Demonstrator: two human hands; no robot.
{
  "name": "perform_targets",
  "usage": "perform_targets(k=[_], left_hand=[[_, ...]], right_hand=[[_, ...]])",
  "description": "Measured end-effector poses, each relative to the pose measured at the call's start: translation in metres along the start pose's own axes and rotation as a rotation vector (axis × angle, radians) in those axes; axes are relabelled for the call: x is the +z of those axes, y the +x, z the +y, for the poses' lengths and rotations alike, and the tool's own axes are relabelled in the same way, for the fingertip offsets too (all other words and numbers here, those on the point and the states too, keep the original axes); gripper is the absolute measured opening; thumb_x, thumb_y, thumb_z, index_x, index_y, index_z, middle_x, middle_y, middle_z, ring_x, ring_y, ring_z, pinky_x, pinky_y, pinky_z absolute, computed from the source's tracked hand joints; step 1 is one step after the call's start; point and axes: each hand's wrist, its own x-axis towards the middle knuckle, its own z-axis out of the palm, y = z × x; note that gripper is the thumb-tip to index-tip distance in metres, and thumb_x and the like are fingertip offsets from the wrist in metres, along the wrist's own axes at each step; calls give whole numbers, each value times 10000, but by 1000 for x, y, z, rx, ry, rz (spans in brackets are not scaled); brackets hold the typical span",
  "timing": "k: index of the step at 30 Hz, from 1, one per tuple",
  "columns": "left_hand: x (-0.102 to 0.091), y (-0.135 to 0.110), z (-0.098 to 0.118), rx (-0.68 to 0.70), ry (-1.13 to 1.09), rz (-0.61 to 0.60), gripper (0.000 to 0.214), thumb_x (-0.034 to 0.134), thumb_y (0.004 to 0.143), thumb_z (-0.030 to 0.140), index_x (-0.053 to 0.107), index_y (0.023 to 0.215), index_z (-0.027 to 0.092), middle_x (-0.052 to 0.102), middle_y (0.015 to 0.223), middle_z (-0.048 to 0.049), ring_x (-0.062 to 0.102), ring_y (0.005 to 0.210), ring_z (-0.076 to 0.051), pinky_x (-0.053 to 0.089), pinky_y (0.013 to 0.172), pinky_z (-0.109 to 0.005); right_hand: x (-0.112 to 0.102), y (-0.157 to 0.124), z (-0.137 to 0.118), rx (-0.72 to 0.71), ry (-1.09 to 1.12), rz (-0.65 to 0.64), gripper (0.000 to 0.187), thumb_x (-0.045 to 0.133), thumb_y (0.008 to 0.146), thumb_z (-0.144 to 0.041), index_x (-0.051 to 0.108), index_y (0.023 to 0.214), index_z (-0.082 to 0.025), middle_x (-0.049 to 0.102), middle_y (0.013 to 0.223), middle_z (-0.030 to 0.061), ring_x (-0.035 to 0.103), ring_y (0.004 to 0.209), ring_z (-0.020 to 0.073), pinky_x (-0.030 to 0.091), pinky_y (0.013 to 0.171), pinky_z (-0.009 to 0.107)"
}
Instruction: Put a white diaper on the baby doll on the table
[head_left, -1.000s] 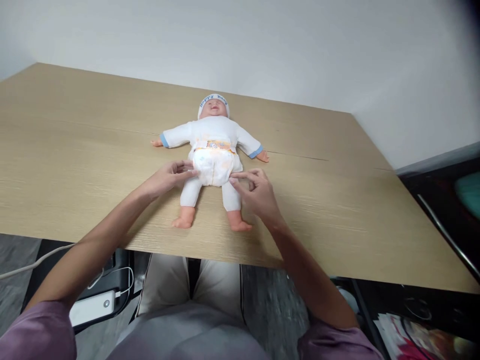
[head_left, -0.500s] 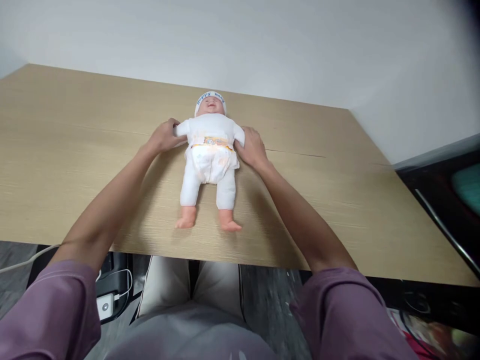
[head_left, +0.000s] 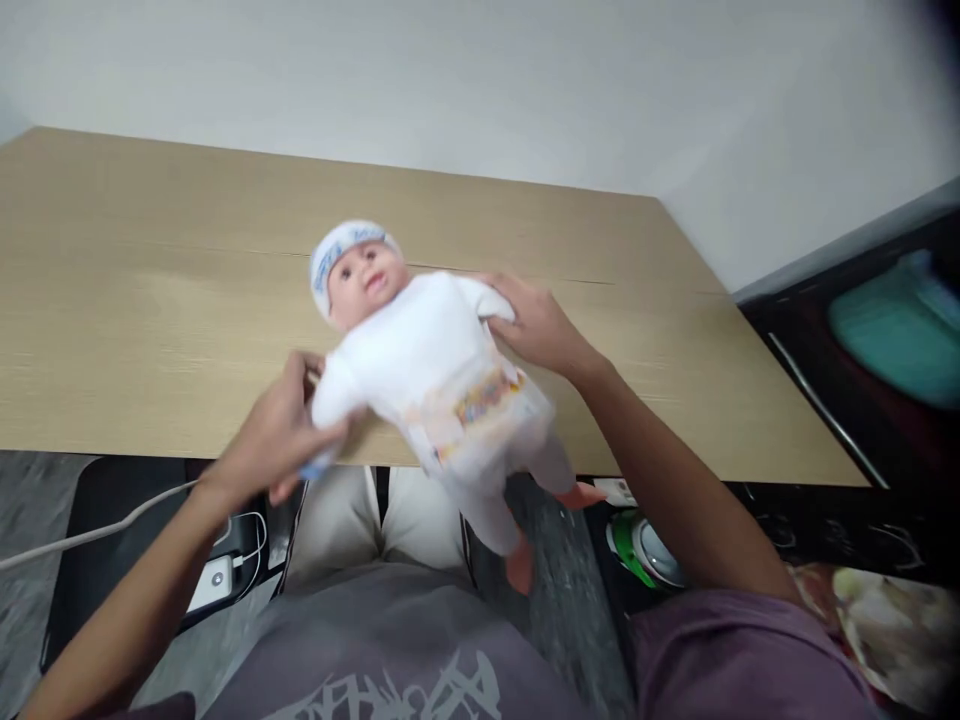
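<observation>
A baby doll (head_left: pixel 427 380) in a white suit, a white cap and a printed diaper is lifted off the wooden table (head_left: pixel 150 300), tilted, its head up left and its legs hanging over my lap. My left hand (head_left: pixel 281 435) grips the doll's arm on the left side. My right hand (head_left: pixel 536 325) holds the doll's other arm and shoulder. The doll is a little blurred by motion.
The table runs to the white wall at the back. Under its front edge lie a white cable (head_left: pixel 90 530) and a white power adapter (head_left: pixel 210 582) on the left. A green and white object (head_left: pixel 645 550) sits on the floor at right. A dark shelf with a teal thing (head_left: pixel 900 325) stands at far right.
The doll lay flat on the table. My hands went from its hips to its arms and lifted it toward me, turning it so its legs hang past the table edge.
</observation>
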Motion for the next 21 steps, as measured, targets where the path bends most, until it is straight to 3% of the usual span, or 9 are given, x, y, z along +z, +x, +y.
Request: perform_targets(k=[4, 6, 8, 11, 14, 17, 21], left_hand=[[51, -147, -15, -91, -48, -92, 535, 848, 824, 479, 562, 1214, 249, 825, 1050, -47, 808, 829, -275, 606, 682, -327], [74, -200, -32, -121, -72, -109, 497, 828, 823, 428, 585, 1217, 246, 848, 1097, -71, 838, 865, -298, 637, 697, -345], [89, -235, -51, -161, -80, -108, 461, 805, 811, 399, 596, 1191, 244, 854, 1061, -77, 847, 876, -316, 651, 714, -363], [97, -260, -78, -213, -52, -143, 448, 770, 784, 354, 590, 1179, 243, 845, 1040, -69, 840, 884, -315, 640, 747, -374], [100, -263, -96, -234, -11, -201, 445, 748, 787, 366, 561, 1175, 249, 809, 992, -33, 809, 830, -288, 595, 734, -355], [106, -258, -106, -254, 10, -233, 435, 727, 812, 409, 524, 1165, 256, 777, 942, -16, 791, 810, -286, 564, 730, -350], [107, -248, -108, -267, 61, -316, 474, 691, 919, 565, 547, 1223, 232, 817, 1063, -99, 812, 917, -336, 579, 801, -402]], right_hand=[[-10, -82, -83, -78, 61, -199, 420, 626, 1146, -330, 672, 1558, -261, 772, 1417, 105, 703, 1315, 313, 569, 1139, 457], [1, -118, -119, -78, 58, -262, 467, 628, 1134, -244, 653, 1599, -285, 770, 1425, 101, 709, 1293, 301, 574, 1141, 466], [20, -146, -147, -78, 63, -298, 483, 631, 1128, -195, 649, 1605, -273, 769, 1433, 107, 714, 1293, 293, 580, 1142, 464], [60, -172, -168, -70, 61, -328, 471, 638, 1124, -178, 656, 1591, -235, 778, 1402, 130, 732, 1263, 299, 603, 1118, 461], [103, -183, -171, 21, 103, -360, 505, 645, 1123, -196, 637, 1626, -233, 769, 1419, 132, 745, 1264, 293, 615, 1123, 440], [142, -186, -161, 141, 170, -394, 545, 629, 1098, -153, 649, 1631, -267, 757, 1454, 106, 741, 1309, 276, 602, 1165, 414], [177, -198, -137, 227, 307, -399, 617, 594, 1068, -111, 652, 1645, -324, 698, 1577, 89, 667, 1458, 270, 520, 1301, 470]])
